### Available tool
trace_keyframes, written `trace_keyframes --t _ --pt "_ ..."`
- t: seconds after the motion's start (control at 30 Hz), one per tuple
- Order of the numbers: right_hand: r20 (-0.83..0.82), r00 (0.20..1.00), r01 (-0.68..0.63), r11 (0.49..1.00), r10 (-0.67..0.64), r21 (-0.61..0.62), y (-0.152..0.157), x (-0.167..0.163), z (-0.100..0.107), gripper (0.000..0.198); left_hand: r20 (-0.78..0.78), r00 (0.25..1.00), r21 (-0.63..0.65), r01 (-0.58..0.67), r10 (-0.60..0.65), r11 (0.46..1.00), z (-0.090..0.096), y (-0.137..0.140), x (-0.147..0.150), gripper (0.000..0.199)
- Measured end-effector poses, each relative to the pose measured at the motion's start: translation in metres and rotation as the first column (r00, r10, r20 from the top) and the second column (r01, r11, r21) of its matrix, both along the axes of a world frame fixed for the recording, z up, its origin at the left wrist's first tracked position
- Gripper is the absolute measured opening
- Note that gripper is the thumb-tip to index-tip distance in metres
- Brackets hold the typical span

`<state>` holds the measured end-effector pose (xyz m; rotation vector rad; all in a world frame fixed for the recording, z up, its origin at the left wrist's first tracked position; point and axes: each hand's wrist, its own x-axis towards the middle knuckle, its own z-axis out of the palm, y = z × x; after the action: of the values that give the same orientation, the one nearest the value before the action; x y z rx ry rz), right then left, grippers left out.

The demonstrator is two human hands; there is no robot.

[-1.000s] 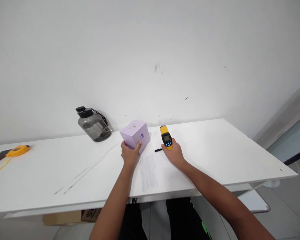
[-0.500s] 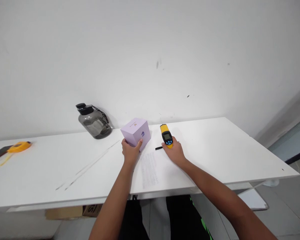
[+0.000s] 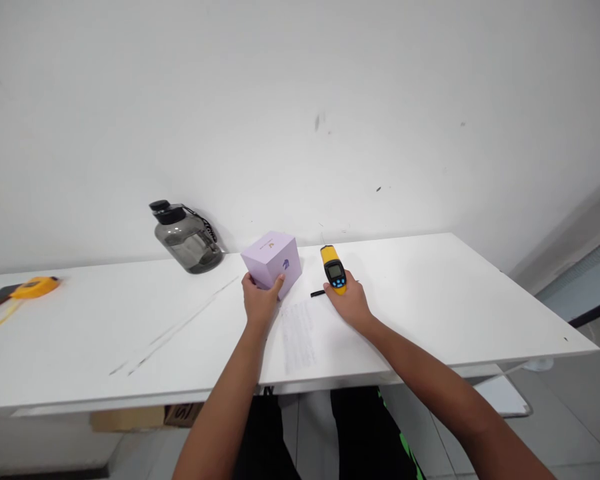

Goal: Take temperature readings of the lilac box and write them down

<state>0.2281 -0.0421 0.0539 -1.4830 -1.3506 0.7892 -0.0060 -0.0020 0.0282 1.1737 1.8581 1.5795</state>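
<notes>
Lilac sharp-edged box [image 3: 273,260], left grip [image 3: 260,303]

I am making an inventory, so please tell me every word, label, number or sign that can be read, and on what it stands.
"SI", probably partial: brown cardboard under the table.
Purple box: gold print and purple emblem, too small to read.
Bottle strap: letters, too blurred.
Yellow device: screen and buttons, nothing legible.
Faint grey marks on the table: unreadable.

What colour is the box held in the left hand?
The box in the left hand is pale purple; the head view shows it best.
</notes>
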Motion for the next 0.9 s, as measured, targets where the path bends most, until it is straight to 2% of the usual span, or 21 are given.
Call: trace_keyframes --t 0.27,0.67,0.9 --pt "0.021 1.0 0.001 1.0 -0.001 0.003 -0.0026 -0.0009 0.0024 0.032 -0.011 1.0 0.007 -0.029 0.029 1.0 0.0012 -0.002 0.0013 0.089" --pt "0.045 0.999 -0.012 1.0 0.012 0.004 -0.0018 -0.0007 -0.0003 0.031 0.105 0.994 0.087 -0.013 0.004 0.996 0.0009 -0.0019 0.0023 0.084" --pt "0.043 0.999 -0.011 1.0 0.01 0.009 -0.0012 -0.0006 -0.0013 0.028 0.088 0.996 0.106 -0.016 0.007 0.994 -0.0012 -0.0007 0.0008 0.087"
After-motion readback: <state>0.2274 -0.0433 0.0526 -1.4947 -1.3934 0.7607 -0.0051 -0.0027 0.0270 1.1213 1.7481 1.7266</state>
